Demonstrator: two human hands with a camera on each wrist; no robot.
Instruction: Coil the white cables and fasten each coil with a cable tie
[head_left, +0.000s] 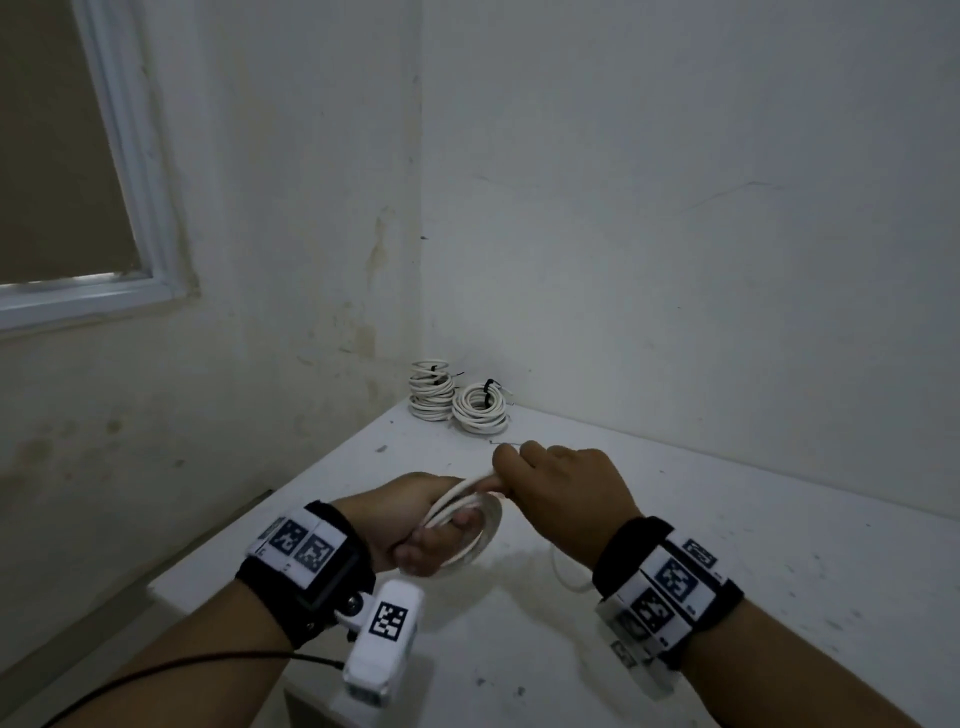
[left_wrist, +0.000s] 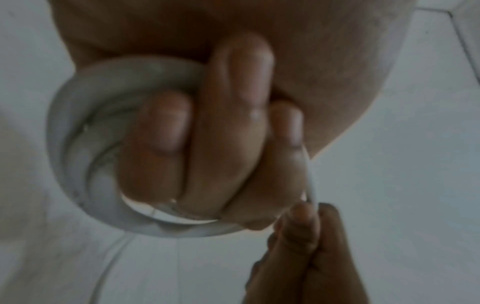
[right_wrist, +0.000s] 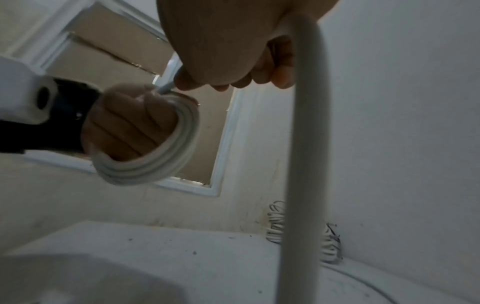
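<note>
A white cable coil (head_left: 475, 535) (left_wrist: 78, 144) (right_wrist: 166, 156) of several loops is wrapped round the curled fingers of my left hand (head_left: 415, 525) (left_wrist: 207, 127) (right_wrist: 124, 129), a little above the white table (head_left: 649, 623). Just to its right, my right hand (head_left: 550, 488) (right_wrist: 228, 61) pinches the same cable's loose strand (left_wrist: 310, 181) (right_wrist: 166, 88) at the top of the coil. The free length (right_wrist: 303, 164) hangs down from my right hand towards the table. No cable tie shows in either hand.
Two finished white coils (head_left: 431, 392) (head_left: 480, 410) with black ties sit in the table's far corner against the walls. A thin dark wire (head_left: 501, 443) lies in front of them. A window (head_left: 78, 156) is on the left wall. The table's left edge (head_left: 234, 540) is near my left wrist.
</note>
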